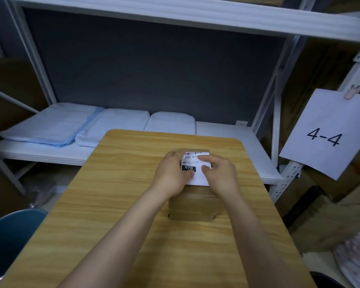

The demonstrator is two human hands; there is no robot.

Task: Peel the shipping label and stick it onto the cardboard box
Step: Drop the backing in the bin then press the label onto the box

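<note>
A small brown cardboard box [194,206] stands on the wooden table [121,204], right of its middle. A white shipping label [195,166] with a barcode and "070" print lies over the box's top. My left hand [170,173] holds the label's left edge, with the thumb on the black "070" block. My right hand [220,173] holds the label's right edge, fingers curled over it. The label's near edge overhangs the box top. Whether the label is stuck down cannot be told.
Behind the table runs a white metal shelf [237,138] with several folded pale blue and white cloths [112,127]. A paper sign "4-4" [326,136] hangs at the right. A blue chair [10,240] stands at the lower left, and cardboard boxes [324,215] are stacked at the right.
</note>
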